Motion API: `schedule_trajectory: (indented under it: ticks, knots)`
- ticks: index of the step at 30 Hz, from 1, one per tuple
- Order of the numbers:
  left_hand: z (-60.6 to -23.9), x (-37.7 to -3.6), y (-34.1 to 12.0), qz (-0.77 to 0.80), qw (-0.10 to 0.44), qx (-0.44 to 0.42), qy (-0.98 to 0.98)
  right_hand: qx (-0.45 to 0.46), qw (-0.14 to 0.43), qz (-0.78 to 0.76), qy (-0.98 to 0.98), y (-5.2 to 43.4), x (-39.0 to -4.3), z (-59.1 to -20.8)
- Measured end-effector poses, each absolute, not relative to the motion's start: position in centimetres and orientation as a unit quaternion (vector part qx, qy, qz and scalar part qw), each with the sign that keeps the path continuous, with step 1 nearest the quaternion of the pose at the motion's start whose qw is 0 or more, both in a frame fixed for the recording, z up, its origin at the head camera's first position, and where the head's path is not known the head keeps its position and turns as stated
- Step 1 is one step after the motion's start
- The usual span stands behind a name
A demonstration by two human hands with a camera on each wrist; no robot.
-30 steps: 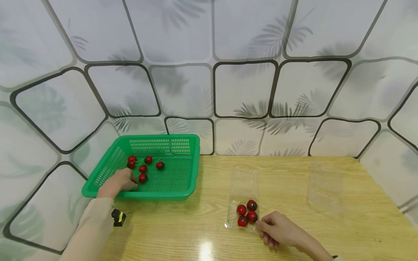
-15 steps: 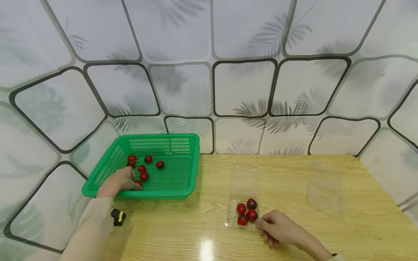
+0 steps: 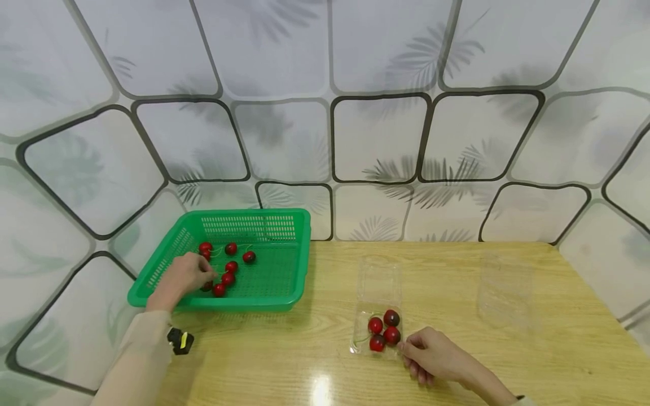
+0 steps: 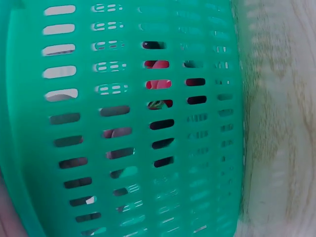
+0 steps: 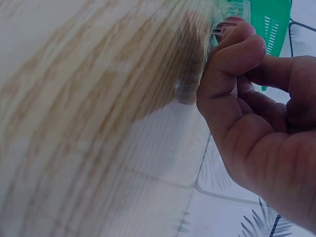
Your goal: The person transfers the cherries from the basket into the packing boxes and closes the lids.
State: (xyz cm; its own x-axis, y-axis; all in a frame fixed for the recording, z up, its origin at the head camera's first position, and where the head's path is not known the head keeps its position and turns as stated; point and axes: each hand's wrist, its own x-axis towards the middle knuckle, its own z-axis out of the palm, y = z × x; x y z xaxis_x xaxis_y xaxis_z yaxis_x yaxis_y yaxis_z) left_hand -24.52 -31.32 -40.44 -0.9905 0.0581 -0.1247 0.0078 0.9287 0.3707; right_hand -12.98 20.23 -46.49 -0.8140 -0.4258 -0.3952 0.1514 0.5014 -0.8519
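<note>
My left hand (image 3: 185,274) reaches into the green plastic basket (image 3: 299,270), thumb and fingertips brought together just above the red cherries (image 3: 228,278). One dark cherry (image 3: 206,286) shows right under the fingers; I cannot tell whether a stem is pinched there. In the left wrist view the slotted basket wall (image 4: 29,123) hides most of the hand, and bits of red show through it. On the table, my right hand (image 3: 437,355) pinches the near right corner of an open clear plastic clamshell box (image 3: 378,282). Several cherries (image 3: 391,336) lie in its near half.
Another clear plastic box (image 3: 505,287) stands on the right of the wooden table (image 3: 304,361). More cherries (image 3: 249,257) with green stems lie farther back in the basket. A patterned wall (image 3: 376,135) rises behind the table.
My left hand has risen a little and drawn back left. Several cherries beside it have shifted right, and one more shows near the basket's front. The right hand holds still at the box.
</note>
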Motion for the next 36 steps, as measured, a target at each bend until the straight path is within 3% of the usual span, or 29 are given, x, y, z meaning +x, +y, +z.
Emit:
schedule_trajectory:
  ticks: [12,25,36]
  knots:
    - [-40.5,-24.45,-31.24,0.208,0.078,0.064,0.973,-0.082,0.292,-0.492,0.816,20.26,-12.81,-46.58]
    - [-40.35,-24.51,-31.21,0.188,0.0,0.096,0.977,-0.077,0.294,-0.497,0.813,20.24,-13.0,-46.43]
    - [-39.77,-24.33,-31.44,0.173,0.01,0.079,0.982,-0.078,0.297,-0.499,0.81,20.25,-12.92,-46.32]
